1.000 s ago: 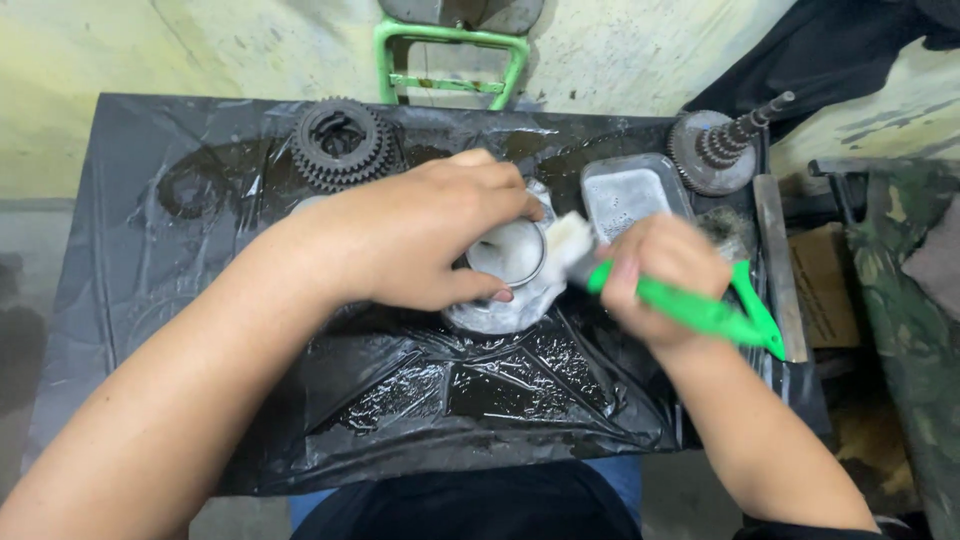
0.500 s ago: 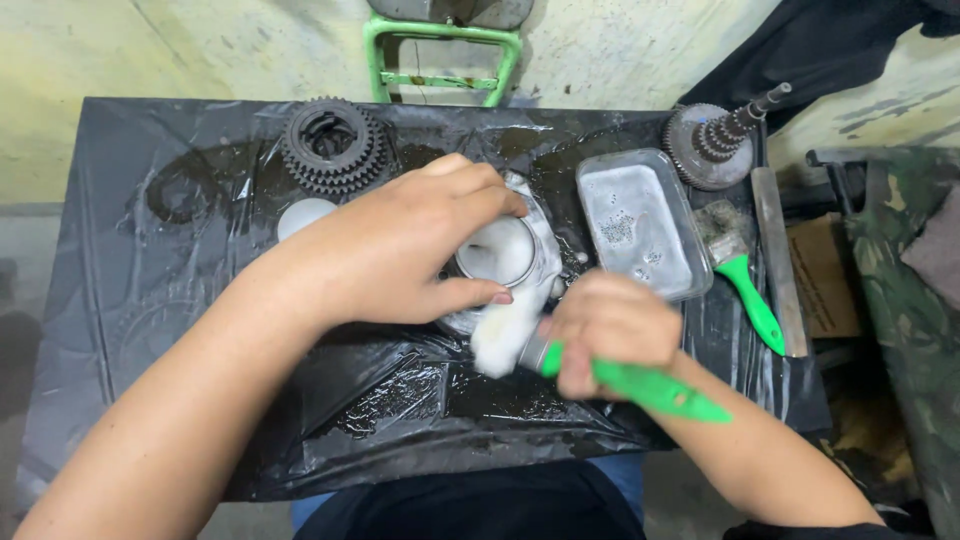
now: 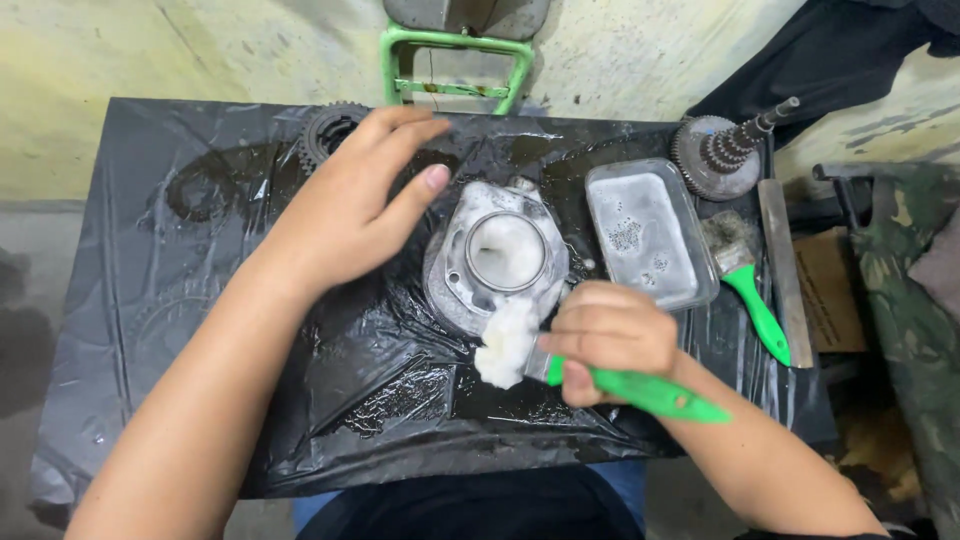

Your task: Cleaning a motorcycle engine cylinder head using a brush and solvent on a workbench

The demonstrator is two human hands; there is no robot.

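Lifted off the round metal engine part (image 3: 497, 258) it was gripping half a second ago, the left hand (image 3: 345, 215) now hovers open just above and to the left of it, fingers spread, while the right hand (image 3: 610, 335) stays closed around the green handle of a brush (image 3: 560, 365) whose foamy white bristles press against the part's near edge, seemingly placed to scrub its side. That part sits at the middle of a table covered in wet black plastic sheet (image 3: 150, 300), its open bore filled with white suds. Just right of it lies a rectangular clear tray (image 3: 645, 235) of soapy liquid, close enough for dipping. A second green-handled brush (image 3: 745, 285) rests beyond the tray beside a flat metal bar (image 3: 780, 255), with a geared shaft (image 3: 725, 150) standing at the far right corner. A dark gear (image 3: 325, 130) lies partly hidden behind the left hand, and a green metal frame (image 3: 455, 65) stands past the table's far edge
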